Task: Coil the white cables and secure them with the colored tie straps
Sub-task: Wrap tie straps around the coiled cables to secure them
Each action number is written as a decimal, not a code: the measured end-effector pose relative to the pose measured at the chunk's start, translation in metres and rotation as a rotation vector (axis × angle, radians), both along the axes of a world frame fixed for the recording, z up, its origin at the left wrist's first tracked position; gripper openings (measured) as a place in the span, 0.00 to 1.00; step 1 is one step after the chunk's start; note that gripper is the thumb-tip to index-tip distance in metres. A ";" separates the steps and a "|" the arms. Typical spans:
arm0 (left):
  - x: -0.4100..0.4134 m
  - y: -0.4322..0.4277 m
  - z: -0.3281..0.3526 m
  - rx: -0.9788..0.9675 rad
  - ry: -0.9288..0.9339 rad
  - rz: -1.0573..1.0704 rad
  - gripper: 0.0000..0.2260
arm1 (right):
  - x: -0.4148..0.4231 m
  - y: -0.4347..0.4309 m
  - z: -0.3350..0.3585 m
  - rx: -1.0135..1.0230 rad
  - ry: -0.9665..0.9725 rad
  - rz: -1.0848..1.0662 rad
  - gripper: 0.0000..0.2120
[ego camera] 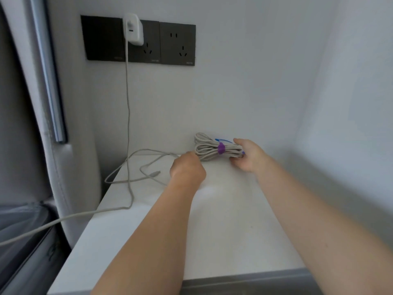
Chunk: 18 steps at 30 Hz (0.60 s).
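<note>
A coiled white cable bundle (209,149) lies at the far end of the white table (223,209), against the wall. A purple tie strap (221,148) is wrapped around its middle. A blue tie strap (222,140) shows just behind the bundle. My right hand (247,155) grips the bundle's right end. My left hand (188,168) is closed at the bundle's left end; its fingers are hidden behind the knuckles. A loose white cable (146,167) loops over the table's left part, its plug end (156,173) lying free.
A white charger (134,28) sits in a dark wall socket panel (138,40); its cable hangs down, crosses the table's left edge and runs off to the lower left. A grey padded surface (23,135) stands to the left. White walls close in behind and on the right.
</note>
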State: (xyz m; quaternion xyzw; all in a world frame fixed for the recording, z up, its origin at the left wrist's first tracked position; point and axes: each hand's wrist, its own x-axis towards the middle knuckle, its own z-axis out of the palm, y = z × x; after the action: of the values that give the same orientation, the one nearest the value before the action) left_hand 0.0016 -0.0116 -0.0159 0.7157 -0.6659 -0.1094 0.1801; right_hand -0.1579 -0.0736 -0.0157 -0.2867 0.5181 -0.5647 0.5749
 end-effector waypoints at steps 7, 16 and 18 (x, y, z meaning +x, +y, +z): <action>-0.004 0.000 0.001 -0.056 0.139 -0.096 0.09 | 0.007 0.037 -0.003 -0.055 0.628 0.080 0.06; 0.024 -0.007 0.011 -0.192 0.290 0.004 0.12 | 0.043 0.066 -0.018 -0.304 1.219 0.161 0.11; 0.032 -0.007 0.011 -0.192 0.228 0.013 0.12 | 0.053 0.068 -0.023 -0.365 1.249 0.288 0.09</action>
State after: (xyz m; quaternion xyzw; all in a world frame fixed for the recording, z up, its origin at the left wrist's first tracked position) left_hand 0.0341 -0.0190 -0.0047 0.6823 -0.6440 -0.1248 0.3227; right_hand -0.1053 -0.0054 -0.0385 -0.7191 0.6064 -0.2888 0.1784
